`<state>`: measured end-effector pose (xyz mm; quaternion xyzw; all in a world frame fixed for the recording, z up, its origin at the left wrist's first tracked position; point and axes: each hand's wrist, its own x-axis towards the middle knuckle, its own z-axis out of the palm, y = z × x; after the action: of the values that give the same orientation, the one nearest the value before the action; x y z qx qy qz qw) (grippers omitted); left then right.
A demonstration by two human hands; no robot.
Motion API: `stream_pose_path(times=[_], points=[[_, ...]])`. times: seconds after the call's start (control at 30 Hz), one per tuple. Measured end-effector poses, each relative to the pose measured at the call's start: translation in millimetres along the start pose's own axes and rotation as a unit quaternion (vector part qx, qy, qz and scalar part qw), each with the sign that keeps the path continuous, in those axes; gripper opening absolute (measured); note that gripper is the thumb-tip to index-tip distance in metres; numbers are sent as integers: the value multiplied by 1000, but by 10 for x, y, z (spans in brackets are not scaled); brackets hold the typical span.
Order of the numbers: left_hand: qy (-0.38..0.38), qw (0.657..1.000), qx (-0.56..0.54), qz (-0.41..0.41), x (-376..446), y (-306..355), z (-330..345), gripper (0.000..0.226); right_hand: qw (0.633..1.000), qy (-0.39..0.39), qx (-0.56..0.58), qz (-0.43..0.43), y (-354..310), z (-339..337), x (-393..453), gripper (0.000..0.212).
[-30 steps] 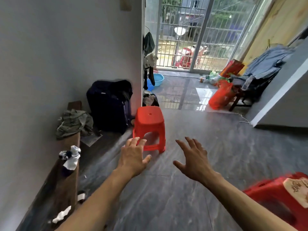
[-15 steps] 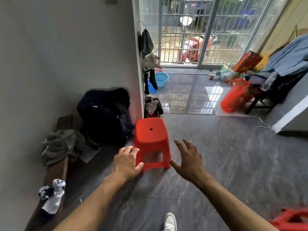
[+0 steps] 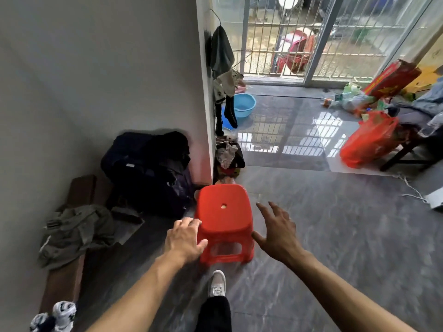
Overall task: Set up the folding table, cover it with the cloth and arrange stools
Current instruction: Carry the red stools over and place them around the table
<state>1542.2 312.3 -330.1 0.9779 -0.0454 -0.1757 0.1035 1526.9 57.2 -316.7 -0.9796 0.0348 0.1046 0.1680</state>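
A small red plastic stool (image 3: 224, 215) with a round hole in its seat stands upright on the grey floor, close to the wall corner. My left hand (image 3: 184, 239) is at the stool's left front corner, fingers relaxed, the thumb near the seat's edge. My right hand (image 3: 278, 230) hovers beside the stool's right side with fingers spread, holding nothing. No folding table or cloth is in view.
A dark suitcase (image 3: 148, 171) sits against the wall left of the stool, with a wooden bench (image 3: 64, 281) bearing rumpled clothes. A blue basin (image 3: 244, 105), a red bag (image 3: 369, 140) and a chair lie further back. My shoe (image 3: 217, 283) is just before the stool.
I have stepped closer to the stool, which now sits between my two hands. The second red stool at the lower right has left the view.
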Motion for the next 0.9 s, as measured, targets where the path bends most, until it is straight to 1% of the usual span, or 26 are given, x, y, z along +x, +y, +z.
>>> stream_pose_path(times=[0.13, 0.27, 0.43, 0.53, 0.67, 0.77, 0.9], points=[[-34, 999, -9, 18, 713, -107, 99, 62, 999, -20, -18, 31, -50, 118, 622, 89], [-61, 998, -4, 31, 1317, -271, 132, 61, 998, -45, -30, 41, -122, 235, 1192, 87], [-84, 996, 14, 23, 1955, -525, 202, 60, 995, -76, -23, 68, -122, 438, 1784, 86], [-101, 995, 8, 14, 2335, -621, 302, 59, 991, -98, -19, 86, 0, 608, 2140, 85], [-129, 992, 12, -2, 2807, -720, 563, 58, 984, -129, -4, 127, 235, 909, 2496, 84], [-140, 990, 9, 3, 3123, -726, 829, 57, 981, -137, -1, 134, 399, 1169, 2735, 83], [-137, 990, -43, -11, 3455, -722, 1344, 56, 977, -162, -1, 140, 597, 1636, 2978, 83]])
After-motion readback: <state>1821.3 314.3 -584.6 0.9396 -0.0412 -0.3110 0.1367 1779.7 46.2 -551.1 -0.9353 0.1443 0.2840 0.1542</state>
